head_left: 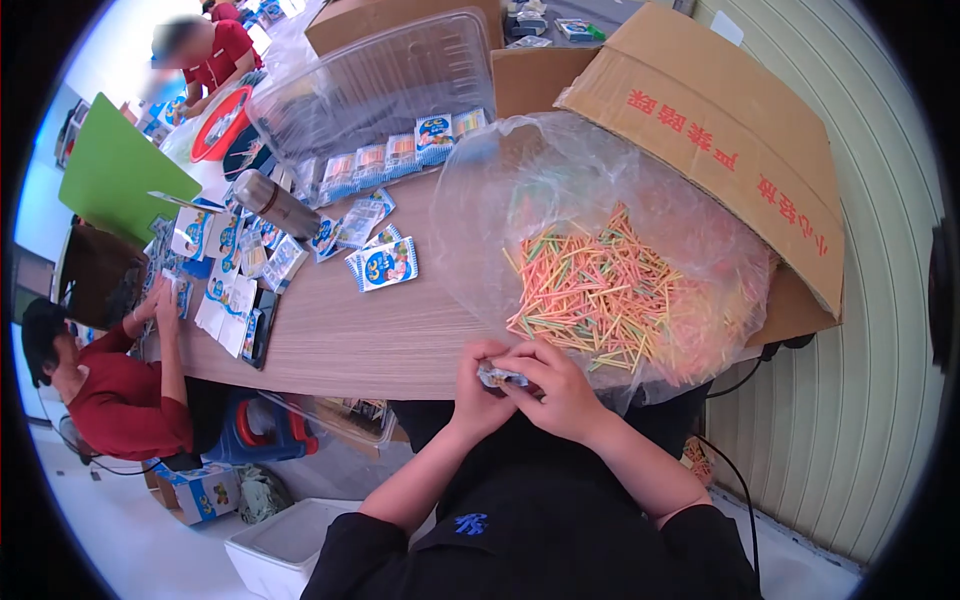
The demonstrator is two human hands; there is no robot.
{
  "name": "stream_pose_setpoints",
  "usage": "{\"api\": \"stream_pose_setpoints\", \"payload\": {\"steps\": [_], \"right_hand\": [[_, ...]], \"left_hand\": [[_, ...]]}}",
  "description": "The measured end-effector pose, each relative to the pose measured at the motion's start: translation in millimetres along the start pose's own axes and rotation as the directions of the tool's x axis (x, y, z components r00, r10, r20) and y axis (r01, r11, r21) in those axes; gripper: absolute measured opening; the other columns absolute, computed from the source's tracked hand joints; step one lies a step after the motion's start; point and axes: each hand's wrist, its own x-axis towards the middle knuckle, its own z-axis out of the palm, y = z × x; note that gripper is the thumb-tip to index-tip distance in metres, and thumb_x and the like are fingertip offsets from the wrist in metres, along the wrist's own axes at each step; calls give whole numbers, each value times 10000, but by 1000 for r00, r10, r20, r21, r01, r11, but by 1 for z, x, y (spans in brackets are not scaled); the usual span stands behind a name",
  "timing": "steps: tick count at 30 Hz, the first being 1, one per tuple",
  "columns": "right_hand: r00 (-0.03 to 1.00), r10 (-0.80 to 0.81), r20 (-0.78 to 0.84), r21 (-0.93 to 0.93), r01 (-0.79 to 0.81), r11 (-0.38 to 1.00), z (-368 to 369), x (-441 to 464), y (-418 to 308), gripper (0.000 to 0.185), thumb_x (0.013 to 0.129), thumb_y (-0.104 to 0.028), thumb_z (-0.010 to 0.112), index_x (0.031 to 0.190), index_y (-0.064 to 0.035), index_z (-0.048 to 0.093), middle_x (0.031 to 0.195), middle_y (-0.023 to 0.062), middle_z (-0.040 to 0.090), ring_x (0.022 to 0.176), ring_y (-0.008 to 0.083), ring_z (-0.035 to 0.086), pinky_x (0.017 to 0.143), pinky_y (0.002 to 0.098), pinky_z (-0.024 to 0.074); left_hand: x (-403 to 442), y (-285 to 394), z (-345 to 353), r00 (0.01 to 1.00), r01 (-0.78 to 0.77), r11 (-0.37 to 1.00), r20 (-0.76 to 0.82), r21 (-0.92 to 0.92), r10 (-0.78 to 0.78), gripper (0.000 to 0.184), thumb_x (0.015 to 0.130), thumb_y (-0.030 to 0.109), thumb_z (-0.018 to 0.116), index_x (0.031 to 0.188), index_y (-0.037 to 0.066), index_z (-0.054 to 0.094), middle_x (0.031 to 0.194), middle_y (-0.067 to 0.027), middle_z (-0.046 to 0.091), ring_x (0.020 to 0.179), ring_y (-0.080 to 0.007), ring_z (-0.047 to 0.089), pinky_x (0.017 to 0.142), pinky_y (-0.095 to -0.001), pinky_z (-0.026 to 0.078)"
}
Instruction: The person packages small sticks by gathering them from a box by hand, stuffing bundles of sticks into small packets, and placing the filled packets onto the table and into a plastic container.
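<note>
Close to my body, at the table's front edge, both hands come together around a small shiny packet [500, 375]. My left hand [478, 395] is closed on its left side. My right hand [556, 392] pinches it from the right, and the fingers hide part of it. Just beyond my hands lies a loose heap of thin pink, yellow and green candy sticks [600, 290], on a clear plastic bag [480, 220]. Farther left on the table are flat blue-and-white packets [388, 264], partly overlapping.
A cardboard box [720, 130] lies behind the bag. A clear plastic bin [370, 80] with a row of packets stands at the back. A steel flask [275, 203] is at the left, near a green panel [125, 175]. Two people in red sit along the left side.
</note>
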Motion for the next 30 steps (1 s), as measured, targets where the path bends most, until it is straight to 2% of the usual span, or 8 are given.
{"api": "stream_pose_setpoints", "payload": {"steps": [3,7,10,15,19,23,27,30], "right_hand": [[998,1,57,44,-3,999,-1,-5,8,348,758,-38,782,1096,-67,701,1153,102,646,1045,271,628,861,368,520],[993,-95,69,56,91,994,-1,-6,15,325,762,16,749,1075,-67,714,1059,93,686,978,268,659,832,367,533],[998,-31,64,-2,31,1000,-5,-9,17,318,754,47,734,1053,-62,721,987,82,711,919,266,682,811,366,547],[999,-49,10,23,49,999,-4,-16,22,236,790,16,718,1013,-62,720,956,91,708,902,279,685,785,372,548],[998,-30,-55,5,31,1000,-4,-19,17,212,787,28,712,979,-59,721,965,92,711,911,278,689,792,373,551],[996,-47,-77,-5,46,999,-5,-19,20,181,788,23,710,950,-54,693,940,93,701,881,288,685,771,378,548],[997,27,-76,-1,-27,1000,-3,-20,15,170,783,15,715,928,-50,654,900,96,683,847,298,676,741,383,539],[998,53,-37,-24,-54,998,-5,-22,18,175,781,12,714,919,-51,627,875,101,666,826,309,668,721,388,531]], "left_hand": [[6,4,-27,938,-189,913,342,363,58,371,693,6,801,1037,34,665,988,-97,666,935,-270,652,810,-351,518],[0,0,-40,945,-114,898,326,425,-34,318,649,7,803,954,47,721,971,-107,691,934,-302,658,792,-367,529],[7,5,-47,926,-124,902,374,414,-44,318,653,8,803,958,45,726,974,-99,700,943,-294,668,793,-370,532],[16,15,-44,886,-209,886,464,414,-7,329,667,6,814,987,48,748,963,-103,718,924,-264,692,811,-361,538],[17,16,-47,871,-209,900,492,383,-7,355,673,-6,807,1018,56,753,977,-101,720,925,-256,692,800,-358,543],[19,25,-40,895,-161,907,445,388,-32,351,672,-17,809,1011,58,757,982,-98,721,920,-251,692,782,-354,548],[17,19,-37,866,-226,920,498,319,40,350,682,-5,824,1020,61,760,1004,-101,723,920,-250,693,774,-347,548],[18,26,-34,881,-220,918,471,331,41,337,698,10,830,1024,66,763,1007,-97,722,915,-250,692,774,-345,545]]}}
